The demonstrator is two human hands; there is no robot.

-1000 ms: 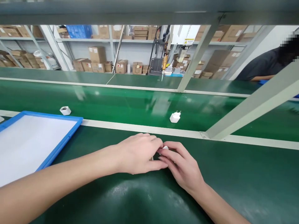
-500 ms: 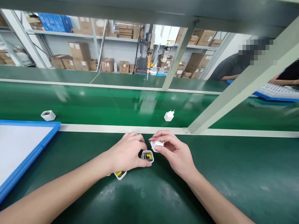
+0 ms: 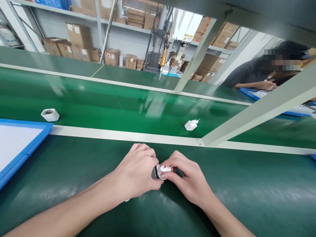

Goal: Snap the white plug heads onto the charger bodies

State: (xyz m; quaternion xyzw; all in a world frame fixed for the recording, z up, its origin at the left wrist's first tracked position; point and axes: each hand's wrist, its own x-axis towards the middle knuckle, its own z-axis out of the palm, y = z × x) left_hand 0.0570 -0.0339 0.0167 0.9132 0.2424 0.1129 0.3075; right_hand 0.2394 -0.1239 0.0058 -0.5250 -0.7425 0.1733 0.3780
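My left hand (image 3: 138, 171) is closed around a small charger housing (image 3: 154, 173), whose open end faces right and looks dark inside. My right hand (image 3: 190, 179) pinches a white plug cap (image 3: 165, 170) with metal pins between thumb and fingers. The cap is at the mouth of the housing; whether it is seated in it I cannot tell. A white edge of another housing (image 3: 127, 199) peeks out below my left wrist, the rest being hidden.
On the green belt ahead lie a white open housing (image 3: 50, 115) at left and a white charger with pins (image 3: 191, 125) at right. A blue-edged tray (image 3: 27, 154) is at left. A slanted metal post (image 3: 249, 112) rises at right. Across the belt, a person (image 3: 249, 72) works beside a machine (image 3: 158, 49).
My right hand has brought the plug cap down to the housing's open end. My left hand has turned the housing so its mouth faces right. The view has tilted.
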